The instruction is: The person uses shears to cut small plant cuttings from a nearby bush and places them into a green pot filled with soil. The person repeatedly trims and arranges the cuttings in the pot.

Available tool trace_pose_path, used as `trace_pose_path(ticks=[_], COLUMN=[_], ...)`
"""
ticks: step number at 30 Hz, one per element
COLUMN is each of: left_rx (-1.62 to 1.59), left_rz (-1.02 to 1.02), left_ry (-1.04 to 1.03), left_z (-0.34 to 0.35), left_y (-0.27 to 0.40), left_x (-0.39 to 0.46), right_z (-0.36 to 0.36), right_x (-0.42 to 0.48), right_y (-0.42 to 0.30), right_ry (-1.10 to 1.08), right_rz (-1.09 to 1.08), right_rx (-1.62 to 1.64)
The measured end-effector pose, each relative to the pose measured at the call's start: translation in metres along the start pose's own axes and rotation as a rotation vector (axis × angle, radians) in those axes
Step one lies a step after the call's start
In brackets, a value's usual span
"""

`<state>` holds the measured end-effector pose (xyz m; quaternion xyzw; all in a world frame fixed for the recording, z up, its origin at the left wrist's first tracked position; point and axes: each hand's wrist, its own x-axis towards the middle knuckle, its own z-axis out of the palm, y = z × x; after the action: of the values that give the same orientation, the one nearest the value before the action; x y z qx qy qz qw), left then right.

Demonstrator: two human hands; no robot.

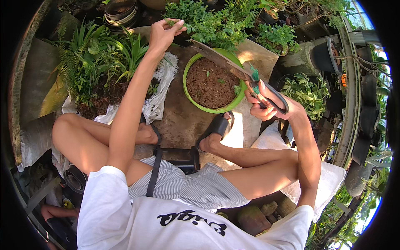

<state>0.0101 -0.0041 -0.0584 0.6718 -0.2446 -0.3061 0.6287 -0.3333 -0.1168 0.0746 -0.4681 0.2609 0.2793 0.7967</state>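
My left hand (pixel 167 34) pinches a small green sprig (pixel 175 23) between thumb and fingers, at the left edge of a leafy bushy plant (pixel 215 23). In my right hand (pixel 272 103) is a pair of large garden shears (pixel 215 56), green material tied around it near the pivot; the blades point up and left, over a round green pot (pixel 200 108). Brown soil (pixel 209 84) fills the pot, with a few small leaf bits on top. How far apart the blades are is hard to tell.
White plastic sacking (pixel 161 90) and potted grassy plants (pixel 103 53) stand at left. Stacked pots (pixel 120 14) are at the top left. A black pot (pixel 326 56) lies tilted at right, above a variegated plant (pixel 306 90). Another person's arm (pixel 59 211) shows at lower left.
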Motion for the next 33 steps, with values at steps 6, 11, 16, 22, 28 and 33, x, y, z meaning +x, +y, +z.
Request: trace_pose_path(ticks=[6,11,16,22,28,33], left_rx=[-0.043,0.027,0.196,0.273,0.400,0.382], left_rz=[0.062,0.058,0.094,0.236,0.247,0.242], left_ry=[-0.001,-0.094,-0.113,-0.055,0.016,0.016], left_z=[-0.018,-0.038,-0.047,-0.047,-0.059,-0.063], left_y=[-0.006,-0.011,-0.007,-0.010,-0.024,-0.028], left_x=[0.002,0.003,0.005,0.018,0.039,0.049], right_z=[0.000,0.008,0.023,0.021,0.015,0.009], right_x=[0.016,0.026,0.036,0.036,0.039,0.032], right_y=[-0.001,-0.004,-0.013,-0.010,-0.004,-0.002], right_ry=[-0.003,-0.047,-0.023,0.037,0.067,0.090], right_rz=[0.021,-0.009,0.015,0.064,0.106,0.100], right_rx=[-0.042,-0.041,-0.071,-0.212,-0.244,-0.150])
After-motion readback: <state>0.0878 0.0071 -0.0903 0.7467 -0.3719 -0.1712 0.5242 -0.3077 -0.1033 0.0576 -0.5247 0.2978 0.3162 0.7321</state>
